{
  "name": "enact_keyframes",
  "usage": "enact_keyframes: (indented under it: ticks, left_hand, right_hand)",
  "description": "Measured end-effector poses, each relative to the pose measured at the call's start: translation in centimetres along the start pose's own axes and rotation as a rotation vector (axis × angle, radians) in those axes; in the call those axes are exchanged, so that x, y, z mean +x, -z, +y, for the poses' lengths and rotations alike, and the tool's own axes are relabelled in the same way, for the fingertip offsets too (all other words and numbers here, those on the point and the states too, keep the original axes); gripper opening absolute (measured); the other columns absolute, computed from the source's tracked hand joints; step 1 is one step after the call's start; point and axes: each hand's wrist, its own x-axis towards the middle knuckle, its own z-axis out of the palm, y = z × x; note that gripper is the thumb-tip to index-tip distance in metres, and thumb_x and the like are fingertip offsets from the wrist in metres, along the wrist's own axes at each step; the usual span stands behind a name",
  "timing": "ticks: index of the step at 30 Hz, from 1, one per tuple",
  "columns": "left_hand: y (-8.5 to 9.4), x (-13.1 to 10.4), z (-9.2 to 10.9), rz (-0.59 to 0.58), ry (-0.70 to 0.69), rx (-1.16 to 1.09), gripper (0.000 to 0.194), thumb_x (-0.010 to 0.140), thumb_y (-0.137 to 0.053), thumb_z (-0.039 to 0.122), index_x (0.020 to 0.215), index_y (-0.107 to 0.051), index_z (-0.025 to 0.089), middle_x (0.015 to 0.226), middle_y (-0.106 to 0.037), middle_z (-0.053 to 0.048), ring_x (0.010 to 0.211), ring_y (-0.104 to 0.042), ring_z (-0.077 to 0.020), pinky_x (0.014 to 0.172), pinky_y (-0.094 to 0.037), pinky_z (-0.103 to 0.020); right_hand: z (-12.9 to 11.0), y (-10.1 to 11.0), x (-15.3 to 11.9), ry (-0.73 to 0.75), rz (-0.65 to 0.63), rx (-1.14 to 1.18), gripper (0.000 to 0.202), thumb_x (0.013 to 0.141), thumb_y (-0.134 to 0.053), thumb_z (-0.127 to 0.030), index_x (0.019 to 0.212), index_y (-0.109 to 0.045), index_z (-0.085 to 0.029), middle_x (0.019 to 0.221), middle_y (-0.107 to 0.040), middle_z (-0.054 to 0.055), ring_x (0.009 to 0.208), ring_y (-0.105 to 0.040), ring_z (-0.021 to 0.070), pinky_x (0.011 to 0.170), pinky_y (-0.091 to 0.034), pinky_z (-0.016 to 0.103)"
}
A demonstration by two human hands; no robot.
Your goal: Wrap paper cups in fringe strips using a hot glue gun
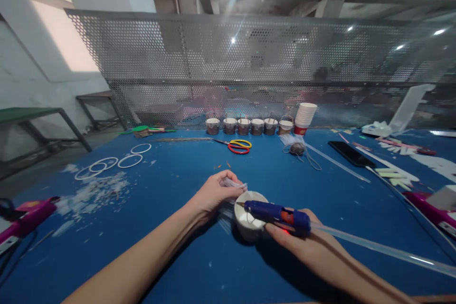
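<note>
White rings (118, 161) at far left, then in comes the left hand (213, 194), wrist angled inward, thumb and fingers pinching whitish translucent film (233, 184) beside the cup's rim. That film looks feather-light and limp, best nipped at a gathered edge. Centre, near side of the blue table (171, 199): the paper cup (249, 232), upright, probably light and easily dented, so a gentle hold low on the wall. Over its mouth lies the blue glue gun (265, 210), nozzle pointing left, gripped by the right hand (306, 242) from below; stiff, likely heavier, hot-tipped, and trailing a long glue stick (384, 248) rightward.
</note>
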Motion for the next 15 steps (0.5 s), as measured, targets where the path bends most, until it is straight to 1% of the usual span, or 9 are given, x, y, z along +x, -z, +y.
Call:
enact_keyframes:
  ticks: [4,7,9,11,12,13,15]
  left_hand:
    - [0.0,0.0,0.1,-0.003,0.002,-0.006,0.033,0.047,-0.083,0.022,0.064,-0.056,0.017,0.07,-0.068,-0.004,0.061,-0.06,-0.0139,0.061,-0.043,-0.026]
    - [0.0,0.0,0.0,-0.005,0.004,-0.003,0.033,0.047,-0.083,0.022,0.064,-0.056,0.017,0.068,-0.068,-0.003,0.06,-0.059,-0.0131,0.06,-0.043,-0.025]
    - [0.0,0.0,0.0,-0.002,0.006,-0.007,0.033,0.048,-0.083,0.023,0.065,-0.056,0.016,0.068,-0.068,-0.003,0.059,-0.059,-0.0126,0.06,-0.043,-0.025]
    - [0.1,0.1,0.0,-0.007,0.006,-0.019,0.034,0.048,-0.084,0.023,0.065,-0.056,0.016,0.067,-0.067,-0.002,0.06,-0.059,-0.0126,0.061,-0.043,-0.025]
    - [0.1,0.1,0.0,-0.011,0.005,-0.028,0.034,0.047,-0.084,0.022,0.065,-0.055,0.016,0.067,-0.067,-0.002,0.06,-0.06,-0.0129,0.061,-0.044,-0.025]
    - [0.2,0.1,0.0,-0.013,0.004,-0.034,0.034,0.047,-0.084,0.022,0.065,-0.055,0.016,0.067,-0.067,-0.002,0.061,-0.06,-0.0131,0.062,-0.045,-0.025]
    - [0.2,0.0,0.2,-0.013,0.0,-0.032,0.034,0.048,-0.083,0.022,0.066,-0.055,0.016,0.067,-0.067,-0.002,0.06,-0.06,-0.013,0.061,-0.045,-0.025]
  right_hand:
    - [-0.2,0.1,-0.3,-0.067,-0.032,0.026,0.028,0.075,-0.054,-0.043,0.061,-0.058,-0.019,0.058,-0.053,-0.001,0.055,-0.046,0.014,0.049,-0.038,0.024]
    - [0.0,0.5,-0.8,-0.173,-0.043,0.072,0.034,0.075,-0.055,-0.049,0.058,-0.055,-0.02,0.05,-0.044,-0.004,0.048,-0.039,0.0114,0.045,-0.031,0.023]
    - [0.3,1.1,-1.0,-0.229,-0.025,0.144,0.04,0.076,-0.053,-0.054,0.057,-0.055,-0.019,0.045,-0.039,-0.005,0.044,-0.036,0.0101,0.044,-0.026,0.022]
    - [0.6,1.9,-0.8,-0.238,0.029,0.217,0.046,0.078,-0.049,-0.059,0.06,-0.058,-0.018,0.042,-0.038,-0.006,0.042,-0.036,0.0099,0.044,-0.025,0.022]
    - [0.9,2.3,-0.6,-0.24,0.074,0.24,0.048,0.078,-0.048,-0.061,0.062,-0.06,-0.018,0.042,-0.041,-0.005,0.043,-0.038,0.0104,0.044,-0.026,0.022]
    - [1.2,2.6,-0.2,-0.249,0.123,0.249,0.048,0.078,-0.048,-0.062,0.065,-0.061,-0.018,0.044,-0.044,-0.004,0.045,-0.041,0.0113,0.044,-0.026,0.022]
    - [2.1,3.1,0.8,-0.295,0.201,0.229,0.047,0.076,-0.05,-0.062,0.071,-0.064,-0.018,0.053,-0.054,0.0,0.052,-0.048,0.0138,0.044,-0.029,0.021]
